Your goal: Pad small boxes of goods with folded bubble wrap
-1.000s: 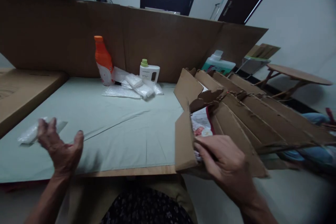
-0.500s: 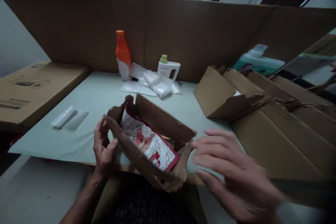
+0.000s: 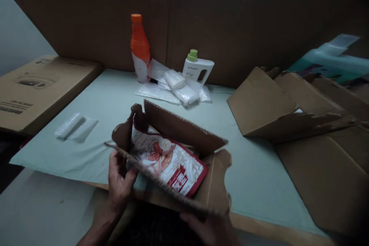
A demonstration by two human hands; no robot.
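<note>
In front of me is an open cardboard box (image 3: pixel 184 127), tilted over the table's near edge. Inside it lies a white and red printed pouch (image 3: pixel 173 165), with other contents partly hidden under it. My left hand (image 3: pixel 119 180) grips the box's near wall at the left, thumb towards me and fingers partly hidden. At the near right corner my right hand (image 3: pixel 213 228) holds the box from below; its thumb side shows and the other fingers are hidden. The box's right end flap (image 3: pixel 220 177) stands folded outwards.
Bubble wrap (image 3: pixel 184 90) lies by an orange bottle (image 3: pixel 140 50) and a white jug (image 3: pixel 198 67). More bubble wrap (image 3: pixel 75 127) is on the left. Several cardboard boxes (image 3: pixel 262 103) stand at right, before a teal container (image 3: pixel 331 59). A flat carton (image 3: pixel 43 88) borders the table's left.
My right hand has moved from beside the box's right end to beneath its near right corner. The right flap has swung outwards. The view has tipped downwards.
</note>
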